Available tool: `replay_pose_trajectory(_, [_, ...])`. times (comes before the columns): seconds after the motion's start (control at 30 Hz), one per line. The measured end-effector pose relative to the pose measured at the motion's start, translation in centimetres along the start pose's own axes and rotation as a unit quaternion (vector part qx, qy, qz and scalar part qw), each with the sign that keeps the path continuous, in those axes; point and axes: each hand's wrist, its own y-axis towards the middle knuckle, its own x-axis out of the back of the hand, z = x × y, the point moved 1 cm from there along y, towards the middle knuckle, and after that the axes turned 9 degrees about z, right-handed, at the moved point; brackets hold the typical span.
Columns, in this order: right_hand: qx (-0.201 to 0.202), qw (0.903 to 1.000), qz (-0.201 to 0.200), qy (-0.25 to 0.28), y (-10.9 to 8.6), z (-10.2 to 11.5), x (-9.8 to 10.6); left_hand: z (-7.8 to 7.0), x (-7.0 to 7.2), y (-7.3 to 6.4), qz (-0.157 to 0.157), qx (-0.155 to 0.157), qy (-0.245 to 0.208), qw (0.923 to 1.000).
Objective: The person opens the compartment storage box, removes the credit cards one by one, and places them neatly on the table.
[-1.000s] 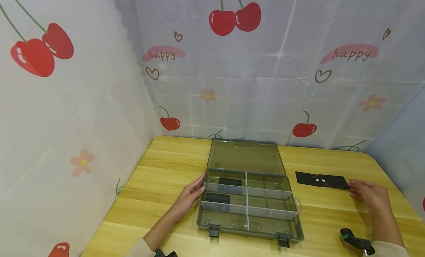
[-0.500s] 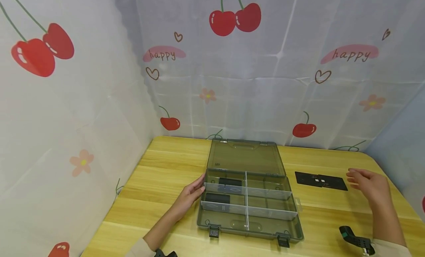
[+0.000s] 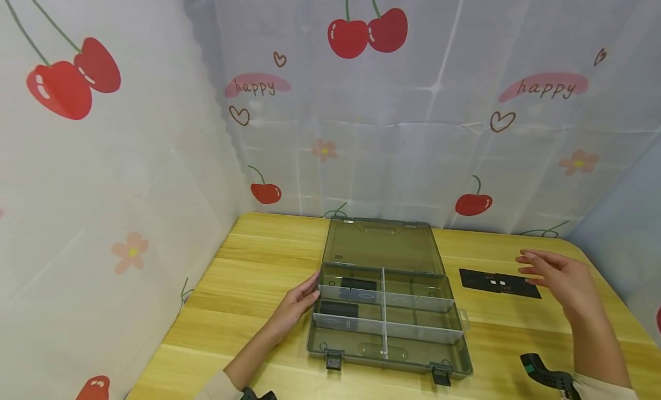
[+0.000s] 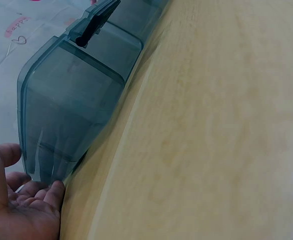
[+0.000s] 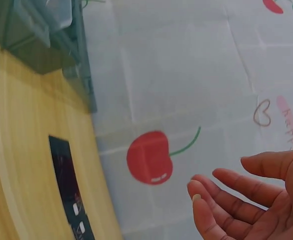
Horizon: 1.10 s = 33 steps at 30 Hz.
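A translucent grey-green compartment box lies with its lid swung back on the table. My left hand rests against its left side wall, fingers touching the wall and thumb at the rim. Black flat pieces, one in the back left compartment and one in the middle left compartment, lie inside the box. To the right of it, two black cards with small white squares and VIP lettering overlap end to end. My right hand hovers over the right end of those cards, fingers relaxed and holding nothing.
White dividers split the box into several compartments. Two latches hang at its front edge. The wood-grain table meets a white curtain printed with cherries at the back and left.
My right hand has let go of the right black card, lifted off it, and moved left over it. The left hand stays at the box.
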Motion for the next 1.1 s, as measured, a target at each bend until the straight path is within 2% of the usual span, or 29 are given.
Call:
replay_pose_trajectory(0.13, [0.02, 0.9996, 0.02, 0.006, -0.1, 1.3, -0.9, 0.0, 0.0, 0.0, -0.001, -0.002, -0.003, 1.0])
replay_pose_trajectory(0.47, [0.026, 0.996, 0.02, -0.083, -0.5, 3.5, -2.9, 0.1, 0.0, 0.1, -0.002, -0.002, -0.004, 1.0])
replay_pose_trajectory(0.67, [0.044, 0.9909, 0.009, -0.127, -0.9, 4.7, -4.0, 0.2, 0.0, 0.0, 0.0, -0.006, 0.001, 1.0])
replay_pose_trajectory(0.97, [0.074, 0.9875, 0.026, -0.137, -1.7, 6.6, -5.6, 0.5, 0.1, 0.1, 0.0, -0.006, 0.003, 1.0])
replay_pose_trajectory(1.1, [0.076, 0.9888, 0.048, -0.12, -1.9, 7.3, -6.8, 0.4, 0.1, 0.1, -0.001, -0.006, 0.003, 1.0])
